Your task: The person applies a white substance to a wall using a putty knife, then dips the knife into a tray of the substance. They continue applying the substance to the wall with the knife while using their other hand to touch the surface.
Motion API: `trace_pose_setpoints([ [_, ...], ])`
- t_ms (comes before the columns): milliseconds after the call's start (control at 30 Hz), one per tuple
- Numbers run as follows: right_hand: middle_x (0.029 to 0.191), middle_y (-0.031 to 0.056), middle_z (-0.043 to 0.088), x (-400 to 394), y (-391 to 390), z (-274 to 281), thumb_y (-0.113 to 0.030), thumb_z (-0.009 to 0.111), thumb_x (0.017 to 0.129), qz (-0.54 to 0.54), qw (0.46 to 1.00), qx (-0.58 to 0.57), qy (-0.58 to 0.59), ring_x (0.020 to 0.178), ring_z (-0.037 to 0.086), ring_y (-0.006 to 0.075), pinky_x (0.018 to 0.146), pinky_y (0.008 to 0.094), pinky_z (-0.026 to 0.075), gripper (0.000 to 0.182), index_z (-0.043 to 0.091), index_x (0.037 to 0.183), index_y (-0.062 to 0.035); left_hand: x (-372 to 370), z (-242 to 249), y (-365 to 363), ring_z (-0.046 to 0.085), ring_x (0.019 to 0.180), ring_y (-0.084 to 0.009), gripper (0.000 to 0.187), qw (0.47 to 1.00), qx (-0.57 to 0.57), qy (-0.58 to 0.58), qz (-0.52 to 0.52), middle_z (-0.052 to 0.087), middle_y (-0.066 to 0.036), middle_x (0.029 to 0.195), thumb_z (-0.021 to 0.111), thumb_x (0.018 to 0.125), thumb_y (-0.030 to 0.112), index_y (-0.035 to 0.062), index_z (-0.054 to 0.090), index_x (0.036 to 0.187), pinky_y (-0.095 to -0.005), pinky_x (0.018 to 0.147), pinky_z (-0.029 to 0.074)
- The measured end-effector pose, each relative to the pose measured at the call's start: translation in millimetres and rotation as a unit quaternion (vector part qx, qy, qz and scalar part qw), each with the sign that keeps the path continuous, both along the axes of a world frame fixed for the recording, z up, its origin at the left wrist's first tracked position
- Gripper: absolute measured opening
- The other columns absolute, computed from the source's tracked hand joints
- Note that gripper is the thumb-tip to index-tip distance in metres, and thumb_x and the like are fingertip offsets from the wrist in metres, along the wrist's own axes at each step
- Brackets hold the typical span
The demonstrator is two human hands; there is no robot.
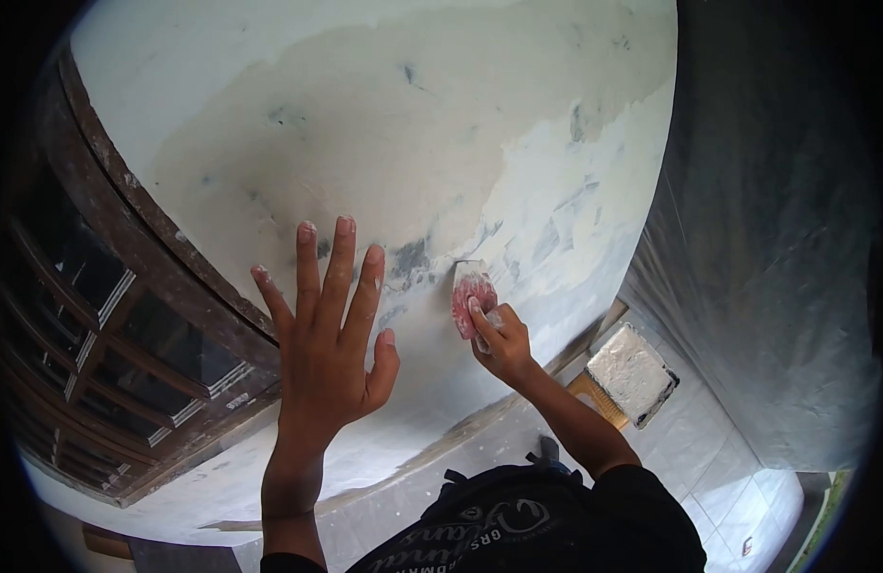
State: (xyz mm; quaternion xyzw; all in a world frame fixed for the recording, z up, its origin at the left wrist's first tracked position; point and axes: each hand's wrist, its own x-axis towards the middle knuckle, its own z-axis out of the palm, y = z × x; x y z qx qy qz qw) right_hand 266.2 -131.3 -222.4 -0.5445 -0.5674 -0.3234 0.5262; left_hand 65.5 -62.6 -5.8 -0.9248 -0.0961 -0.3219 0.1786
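My right hand (503, 344) grips a putty knife (474, 296) with a red, filler-smeared handle. Its blade edge meets the wall (393, 143), which carries patches of beige and white filler with dark grey marks showing through. To the left, my left hand (331, 334) is raised in front of the wall, fingers spread and holding nothing. White filler dots its fingertips. A dark grey smudge (413, 258) lies on the wall between the two hands.
At left is a dark wooden window frame (164, 248) with glass panes. Below right, a tray of white filler (632, 372) rests on a yellow-brown support (597, 399). Plastic sheeting (766, 239) hangs at right over the tiled floor (694, 458).
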Motion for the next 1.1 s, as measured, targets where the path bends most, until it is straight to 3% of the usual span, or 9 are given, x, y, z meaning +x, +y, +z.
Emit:
trace_pose_setpoints([
  [67, 0.076, 0.0095, 0.055, -1, -22, 4, 0.012, 0.068, 0.058, -0.003, 1.0, 0.007, 0.015, 0.063, 0.049, 0.0236, 0.053, 0.031, 0.042, 0.06, 0.062, 0.117, 0.0055, 4, 0, 1, 0.011, 0.147, -0.0404, 0.073, 1.0, -0.002, 0.003, 0.004, 0.025, -0.017, 0.157, 0.054, 0.076, 0.018, 0.0082, 0.037, 0.147, -0.0689, 0.109, -0.009],
  [133, 0.072, 0.0096, 0.053, 3, -36, 14, 0.014, 0.066, 0.057, -0.011, 0.999, 0.032, 0.035, 0.059, 0.047, 0.0228, 0.051, 0.0313, 0.039, 0.059, 0.063, 0.115, 0.0056, 12, 0, 3, 0.01, 0.147, -0.0429, 0.078, 1.0, 0.013, 0.019, -0.001, 0.024, -0.019, 0.157, 0.053, 0.071, 0.013, 0.001, 0.034, 0.146, -0.0678, 0.11, -0.007],
  [400, 0.07, 0.009, 0.051, 62, -50, 67, 0.015, 0.065, 0.054, -0.067, 0.994, 0.085, -0.02, 0.06, 0.046, 0.0233, 0.051, 0.0324, 0.039, 0.063, 0.062, 0.116, 0.0057, 51, 1, -3, 0.013, 0.147, -0.0394, 0.075, 1.0, -0.008, 0.014, -0.017, 0.025, -0.017, 0.157, 0.056, 0.075, 0.016, 0.0044, 0.037, 0.146, -0.0716, 0.108, -0.002],
  [567, 0.073, 0.0095, 0.054, 91, -25, 92, 0.014, 0.066, 0.05, -0.061, 0.993, 0.088, -0.057, 0.062, 0.047, 0.0244, 0.051, 0.0323, 0.04, 0.067, 0.063, 0.116, 0.0047, 66, 2, -11, 0.011, 0.147, -0.0417, 0.076, 0.999, -0.001, 0.026, -0.019, 0.023, -0.019, 0.157, 0.053, 0.074, 0.011, 0.0016, 0.033, 0.147, -0.0681, 0.111, -0.005],
  [733, 0.082, 0.0108, 0.055, 114, 16, 111, 0.007, 0.069, 0.056, -0.06, 0.992, 0.063, -0.088, 0.072, 0.057, 0.0253, 0.05, 0.0332, 0.047, 0.062, 0.063, 0.118, 0.0017, 73, 1, -13, 0.011, 0.147, -0.0419, 0.08, 1.0, 0.019, 0.016, -0.014, 0.023, -0.019, 0.157, 0.052, 0.074, 0.014, 0.0034, 0.029, 0.149, -0.0679, 0.111, -0.006],
  [833, 0.082, 0.0114, 0.056, 121, 26, 91, 0.005, 0.069, 0.059, -0.049, 0.992, 0.026, -0.11, 0.076, 0.059, 0.0258, 0.05, 0.0325, 0.05, 0.058, 0.063, 0.117, 0.001, 74, 0, -14, 0.013, 0.147, -0.0397, 0.074, 1.0, 0.002, 0.008, -0.009, 0.026, -0.016, 0.157, 0.055, 0.075, 0.017, 0.0061, 0.037, 0.147, -0.0702, 0.109, -0.005],
  [867, 0.083, 0.0144, 0.058, 118, 21, 82, 0.007, 0.071, 0.055, -0.024, 0.993, 0.011, -0.112, 0.068, 0.058, 0.0269, 0.05, 0.0343, 0.05, 0.063, 0.063, 0.117, 0.0024, 75, 1, -13, 0.013, 0.147, -0.0397, 0.074, 1.0, 0.0, 0.009, -0.006, 0.026, -0.016, 0.157, 0.055, 0.075, 0.017, 0.0061, 0.037, 0.147, -0.0702, 0.109, -0.005],
  [967, 0.081, 0.0139, 0.057, 117, 20, 41, 0.006, 0.071, 0.056, -0.016, 0.992, -0.024, -0.121, 0.068, 0.059, 0.0265, 0.05, 0.0344, 0.05, 0.063, 0.062, 0.118, 0.0021, 77, -1, -13, 0.013, 0.147, -0.0398, 0.075, 1.0, 0.006, 0.007, -0.002, 0.026, -0.016, 0.157, 0.055, 0.075, 0.017, 0.0069, 0.037, 0.147, -0.0695, 0.109, -0.006],
  [1100, 0.079, 0.0127, 0.057, 112, 5, 6, 0.006, 0.069, 0.056, 0.006, 0.994, -0.047, -0.094, 0.069, 0.059, 0.0264, 0.052, 0.0348, 0.051, 0.062, 0.063, 0.118, 0.0023, 82, 2, -17, 0.009, 0.147, -0.0427, 0.08, 0.999, 0.032, 0.019, 0.002, 0.021, -0.02, 0.158, 0.051, 0.074, 0.016, 0.0063, 0.027, 0.15, -0.0664, 0.111, -0.008],
])
